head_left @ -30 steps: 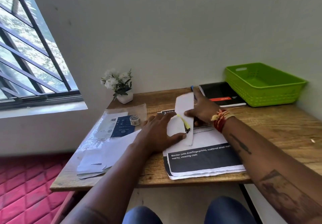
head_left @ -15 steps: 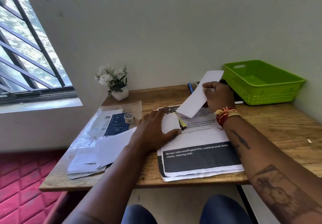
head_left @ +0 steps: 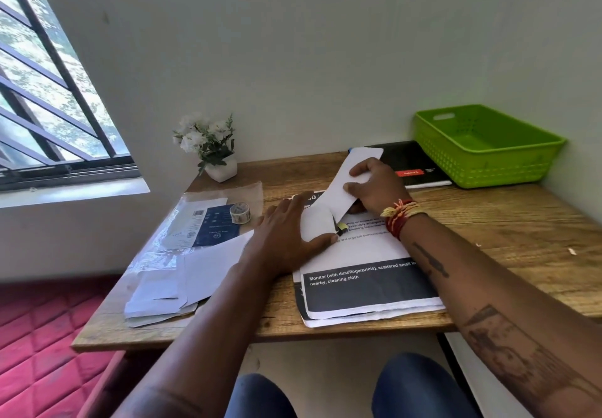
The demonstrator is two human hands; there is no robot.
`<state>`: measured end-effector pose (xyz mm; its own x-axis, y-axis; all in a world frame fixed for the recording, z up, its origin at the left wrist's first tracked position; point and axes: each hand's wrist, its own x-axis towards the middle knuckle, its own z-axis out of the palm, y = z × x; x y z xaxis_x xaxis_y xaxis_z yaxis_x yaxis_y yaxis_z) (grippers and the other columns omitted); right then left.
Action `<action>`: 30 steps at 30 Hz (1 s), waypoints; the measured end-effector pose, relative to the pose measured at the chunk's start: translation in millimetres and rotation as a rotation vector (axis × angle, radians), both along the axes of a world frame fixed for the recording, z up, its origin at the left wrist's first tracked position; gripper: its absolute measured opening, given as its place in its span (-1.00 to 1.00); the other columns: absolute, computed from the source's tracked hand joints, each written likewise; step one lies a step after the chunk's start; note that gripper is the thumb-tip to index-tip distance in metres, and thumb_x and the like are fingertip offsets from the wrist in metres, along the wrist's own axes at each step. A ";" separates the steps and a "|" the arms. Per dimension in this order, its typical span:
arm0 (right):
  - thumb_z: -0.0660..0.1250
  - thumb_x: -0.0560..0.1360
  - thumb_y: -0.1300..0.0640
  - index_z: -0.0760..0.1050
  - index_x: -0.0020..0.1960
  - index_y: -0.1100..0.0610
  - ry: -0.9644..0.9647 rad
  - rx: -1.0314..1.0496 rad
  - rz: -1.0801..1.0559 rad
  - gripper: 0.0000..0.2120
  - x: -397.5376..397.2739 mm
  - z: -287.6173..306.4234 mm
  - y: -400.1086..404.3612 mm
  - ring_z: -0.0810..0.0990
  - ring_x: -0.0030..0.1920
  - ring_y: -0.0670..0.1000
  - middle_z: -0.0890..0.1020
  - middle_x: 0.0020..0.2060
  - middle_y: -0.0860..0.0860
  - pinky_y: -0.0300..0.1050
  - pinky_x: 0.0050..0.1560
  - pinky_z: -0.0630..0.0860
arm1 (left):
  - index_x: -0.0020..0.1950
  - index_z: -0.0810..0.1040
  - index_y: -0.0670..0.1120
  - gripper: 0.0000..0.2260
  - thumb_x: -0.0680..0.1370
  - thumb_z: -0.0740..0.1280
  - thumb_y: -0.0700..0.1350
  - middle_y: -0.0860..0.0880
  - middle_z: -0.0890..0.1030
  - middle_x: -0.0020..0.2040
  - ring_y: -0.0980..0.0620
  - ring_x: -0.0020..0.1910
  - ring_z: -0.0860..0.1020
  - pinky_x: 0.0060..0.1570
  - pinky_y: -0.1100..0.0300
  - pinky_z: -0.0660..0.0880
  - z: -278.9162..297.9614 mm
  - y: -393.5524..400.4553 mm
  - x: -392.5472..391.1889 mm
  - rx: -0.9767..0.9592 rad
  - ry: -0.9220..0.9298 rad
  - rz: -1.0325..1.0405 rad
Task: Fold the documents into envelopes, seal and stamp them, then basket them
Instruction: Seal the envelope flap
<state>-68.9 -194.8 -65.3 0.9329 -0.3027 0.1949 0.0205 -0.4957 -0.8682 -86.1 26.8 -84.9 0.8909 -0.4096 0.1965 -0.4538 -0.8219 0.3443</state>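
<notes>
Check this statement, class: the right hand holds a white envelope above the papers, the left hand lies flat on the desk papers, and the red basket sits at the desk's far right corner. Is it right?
Not quite. The basket is green, not red, as the head view shows. The rest stands: the right hand holds the white envelope above the papers, and the left hand lies flat on them.

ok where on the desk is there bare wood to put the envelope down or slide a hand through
Bare wood lies right of the printed sheets, in front of the green basket and black notebook. A narrower strip runs between the flower pot and the notebook. The left side is crowded: plastic sleeve, tape roll, loose envelopes.
</notes>
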 end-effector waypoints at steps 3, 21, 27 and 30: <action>0.51 0.48 0.21 0.51 0.06 0.09 0.064 0.081 0.093 -0.76 -8.9 2.3 13.4 0.74 -0.26 0.14 0.61 -0.01 0.09 0.10 -0.22 0.71 | 0.60 0.13 0.20 -0.16 0.43 0.33 0.49 0.01 0.35 0.56 -0.14 0.52 0.30 0.48 -0.15 0.27 0.3 -0.7 -1.8 -0.010 -0.011 -0.004; 0.33 0.62 0.05 0.50 0.14 0.05 0.142 0.063 0.080 -0.86 -11.6 15.0 5.5 0.56 -0.54 -0.04 0.69 -0.31 0.09 -0.23 -0.56 0.44 | 0.59 0.13 0.22 -0.15 0.41 0.29 0.53 0.00 0.39 0.54 -0.14 0.52 0.31 0.47 -0.17 0.26 -2.6 -1.3 5.3 0.013 -0.026 0.015; 0.45 0.52 0.16 0.44 0.10 0.07 0.190 -0.021 0.121 -0.77 -12.9 6.4 7.4 0.46 -0.60 -0.08 0.60 -0.40 0.05 -0.24 -0.57 0.35 | 0.59 0.13 0.22 -0.17 0.43 0.31 0.51 -0.02 0.37 0.56 -0.15 0.54 0.28 0.48 -0.16 0.24 0.1 -2.2 3.3 0.014 -0.016 0.020; 0.50 0.49 0.11 0.44 0.08 0.02 0.180 -0.025 0.158 -0.73 -13.0 8.0 13.2 0.48 -0.58 -0.09 0.62 -0.38 0.03 -0.23 -0.55 0.38 | 0.58 0.15 0.20 -0.18 0.44 0.32 0.49 0.00 0.39 0.54 -0.15 0.52 0.30 0.47 -0.15 0.24 0.1 -2.6 2.3 0.007 -0.028 0.011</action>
<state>-81.9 -181.6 -57.3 0.9887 -0.1473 0.0266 -0.0545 -0.5197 -0.8526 -83.8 24.2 -84.9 0.8897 -0.4011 0.2182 -0.4539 -0.8293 0.3260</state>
